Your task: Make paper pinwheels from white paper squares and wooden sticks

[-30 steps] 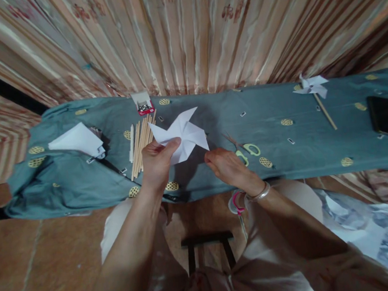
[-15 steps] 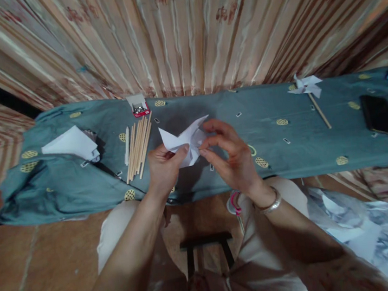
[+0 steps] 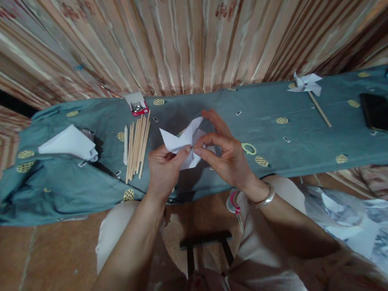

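Observation:
A white paper pinwheel (image 3: 184,139) with folded, pointed blades is held above the cloth. My left hand (image 3: 165,167) grips its left side, the thumb pressed near the centre. My right hand (image 3: 228,155) has thumb and index finger pinched together at the middle of the paper. Whatever lies between those fingertips is too small to make out. Left of my left hand lie several thin wooden sticks (image 3: 138,147) and one white stick (image 3: 125,145). Behind them an open red and white box (image 3: 136,105) contains small shiny metal pieces.
A stack of folded white paper (image 3: 69,143) lies at the left on the teal cloth (image 3: 268,155). A pale green ring (image 3: 249,148) is beside my right hand. Farther right are a pinwheel on a stick (image 3: 309,85) and a black phone (image 3: 377,113). A curtain (image 3: 184,34) hangs behind.
My right hand has shifted left, bringing its pinched fingertips to the pinwheel's centre. The pale green ring shows more fully now. My left hand stays on the paper.

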Action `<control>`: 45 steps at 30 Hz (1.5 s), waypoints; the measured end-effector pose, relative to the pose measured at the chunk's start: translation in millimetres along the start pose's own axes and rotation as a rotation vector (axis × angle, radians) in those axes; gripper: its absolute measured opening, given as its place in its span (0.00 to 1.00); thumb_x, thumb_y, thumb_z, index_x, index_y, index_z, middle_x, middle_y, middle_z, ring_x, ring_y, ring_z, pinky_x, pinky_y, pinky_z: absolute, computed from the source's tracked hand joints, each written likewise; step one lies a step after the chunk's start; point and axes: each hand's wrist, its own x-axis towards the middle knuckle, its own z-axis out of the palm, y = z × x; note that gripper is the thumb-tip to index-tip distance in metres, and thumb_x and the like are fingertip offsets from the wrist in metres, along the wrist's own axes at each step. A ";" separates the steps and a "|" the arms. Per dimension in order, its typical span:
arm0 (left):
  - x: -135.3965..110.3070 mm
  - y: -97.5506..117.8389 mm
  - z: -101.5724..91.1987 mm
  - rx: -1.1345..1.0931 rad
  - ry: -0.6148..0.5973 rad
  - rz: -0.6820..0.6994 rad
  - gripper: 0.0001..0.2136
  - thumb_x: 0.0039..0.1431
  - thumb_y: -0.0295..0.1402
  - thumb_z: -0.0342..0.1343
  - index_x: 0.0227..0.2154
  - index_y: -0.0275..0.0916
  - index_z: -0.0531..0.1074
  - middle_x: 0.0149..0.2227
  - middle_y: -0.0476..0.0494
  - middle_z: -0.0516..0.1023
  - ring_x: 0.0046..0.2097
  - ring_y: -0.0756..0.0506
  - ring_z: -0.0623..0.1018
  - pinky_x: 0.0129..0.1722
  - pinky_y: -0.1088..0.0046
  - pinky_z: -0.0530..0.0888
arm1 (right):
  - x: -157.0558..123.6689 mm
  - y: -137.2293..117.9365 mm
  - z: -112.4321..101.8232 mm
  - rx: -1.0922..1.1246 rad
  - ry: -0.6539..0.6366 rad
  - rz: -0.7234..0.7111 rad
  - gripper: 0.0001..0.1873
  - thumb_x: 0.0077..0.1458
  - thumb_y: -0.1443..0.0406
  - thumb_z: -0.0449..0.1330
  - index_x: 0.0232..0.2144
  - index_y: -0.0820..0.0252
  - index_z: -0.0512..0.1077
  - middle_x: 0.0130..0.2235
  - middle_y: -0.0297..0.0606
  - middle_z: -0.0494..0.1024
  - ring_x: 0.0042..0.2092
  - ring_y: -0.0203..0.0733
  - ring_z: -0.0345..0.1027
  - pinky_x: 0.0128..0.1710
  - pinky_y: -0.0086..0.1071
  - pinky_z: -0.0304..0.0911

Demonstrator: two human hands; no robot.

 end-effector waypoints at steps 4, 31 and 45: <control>-0.9 1.7 1.0 0.017 -0.006 -0.010 0.09 0.39 0.35 0.71 0.28 0.41 0.83 0.30 0.48 0.84 0.30 0.45 0.80 0.35 0.67 0.78 | 0.2 -0.4 0.1 0.042 0.002 -0.003 0.05 0.58 0.66 0.63 0.30 0.50 0.74 0.43 0.37 0.80 0.60 0.46 0.66 0.62 0.47 0.58; -1.7 2.0 0.1 -0.018 -0.044 0.026 0.10 0.41 0.35 0.71 0.29 0.39 0.83 0.31 0.47 0.85 0.31 0.46 0.81 0.36 0.68 0.79 | 1.4 8.5 1.8 0.210 -0.018 0.024 0.02 0.55 0.64 0.65 0.30 0.51 0.76 0.59 0.32 0.73 0.70 0.47 0.51 0.68 0.47 0.50; -0.7 -0.1 -1.6 0.027 -0.046 0.064 0.10 0.42 0.35 0.70 0.29 0.38 0.83 0.30 0.47 0.84 0.32 0.46 0.81 0.36 0.68 0.79 | 1.0 11.3 3.4 0.239 -0.028 0.029 0.01 0.54 0.64 0.64 0.30 0.51 0.76 0.60 0.33 0.71 0.70 0.47 0.51 0.69 0.47 0.46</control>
